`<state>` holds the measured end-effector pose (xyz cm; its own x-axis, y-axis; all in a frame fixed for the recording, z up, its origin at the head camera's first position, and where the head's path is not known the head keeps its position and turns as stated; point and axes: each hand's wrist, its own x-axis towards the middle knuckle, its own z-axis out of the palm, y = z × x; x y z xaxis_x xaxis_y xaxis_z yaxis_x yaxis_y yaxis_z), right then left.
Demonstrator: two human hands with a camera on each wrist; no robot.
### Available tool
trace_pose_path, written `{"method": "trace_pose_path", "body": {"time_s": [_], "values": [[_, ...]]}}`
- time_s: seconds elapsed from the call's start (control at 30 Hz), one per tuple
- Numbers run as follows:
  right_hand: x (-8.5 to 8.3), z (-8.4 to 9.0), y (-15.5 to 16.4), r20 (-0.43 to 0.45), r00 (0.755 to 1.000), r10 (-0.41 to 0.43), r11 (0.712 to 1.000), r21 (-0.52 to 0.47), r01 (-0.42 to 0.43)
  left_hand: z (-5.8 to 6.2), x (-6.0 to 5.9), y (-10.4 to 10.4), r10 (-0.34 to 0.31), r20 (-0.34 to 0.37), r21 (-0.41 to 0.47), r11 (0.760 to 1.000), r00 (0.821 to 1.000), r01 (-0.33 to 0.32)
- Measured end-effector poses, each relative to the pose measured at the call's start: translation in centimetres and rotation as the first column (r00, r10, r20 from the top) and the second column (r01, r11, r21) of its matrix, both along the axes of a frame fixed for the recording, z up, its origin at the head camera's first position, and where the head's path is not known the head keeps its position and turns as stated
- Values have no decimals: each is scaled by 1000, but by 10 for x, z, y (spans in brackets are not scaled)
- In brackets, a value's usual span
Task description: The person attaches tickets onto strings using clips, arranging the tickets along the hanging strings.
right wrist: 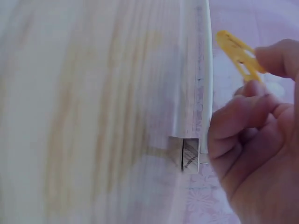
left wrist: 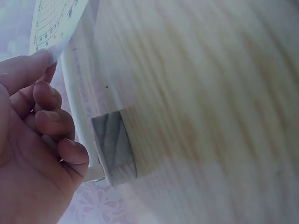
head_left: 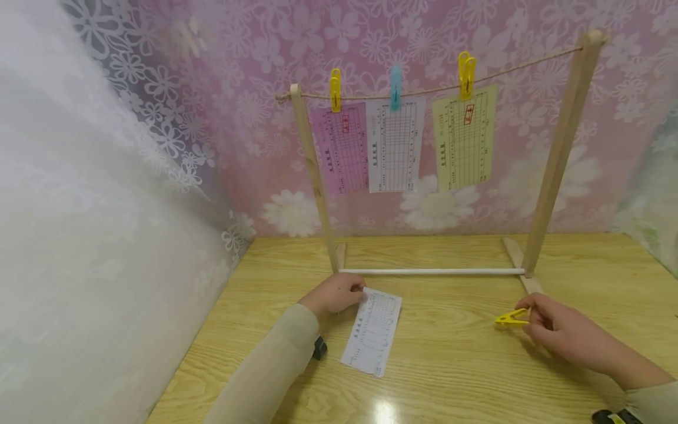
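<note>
A white printed form (head_left: 374, 333) hangs from my left hand (head_left: 335, 292), pinched at its upper left corner between thumb and forefinger. In the left wrist view the other fingers curl below that paper (left wrist: 53, 25). My right hand (head_left: 569, 330) pinches a yellow clothespin (head_left: 511, 318) by its handle end, its tip pointing left. Behind both hands a twine line (head_left: 519, 69) carries a pink form (head_left: 344, 150) under a yellow clothespin (head_left: 335, 91), a white form (head_left: 394, 147) under a blue clothespin (head_left: 395, 88), and a yellow form (head_left: 466, 141) under yellow clothespins (head_left: 467, 76).
The line is strung between two wooden posts (head_left: 562, 156), joined low down by a white rod (head_left: 431, 271). The frame's feet (head_left: 514, 253) stand on a wood-grain table (head_left: 445, 365). A flowered cloth (head_left: 254, 118) hangs behind and pale cloth (head_left: 106, 265) at the left.
</note>
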<state>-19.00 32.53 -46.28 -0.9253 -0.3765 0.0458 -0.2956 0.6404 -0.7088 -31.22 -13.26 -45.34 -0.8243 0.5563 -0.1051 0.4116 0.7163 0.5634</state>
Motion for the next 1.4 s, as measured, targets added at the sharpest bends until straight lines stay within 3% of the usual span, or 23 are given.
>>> {"method": "trace_pose_path", "body": {"time_s": [0.27,0.67,1.2,1.4], "values": [[2,8,-4,-128,990,-57,998,-46,51,10,5,5,-23,-91,8,1000,996,24],[1,31,-7,-161,982,-97,987,-144,74,31,19,23,8,-162,63,998,987,2],[-2,58,-6,-263,951,-161,987,-51,153,53,27,45,25,-280,74,997,960,-4],[-2,71,-3,-324,925,-200,980,-48,195,64,27,54,22,-320,73,997,947,2]]}}
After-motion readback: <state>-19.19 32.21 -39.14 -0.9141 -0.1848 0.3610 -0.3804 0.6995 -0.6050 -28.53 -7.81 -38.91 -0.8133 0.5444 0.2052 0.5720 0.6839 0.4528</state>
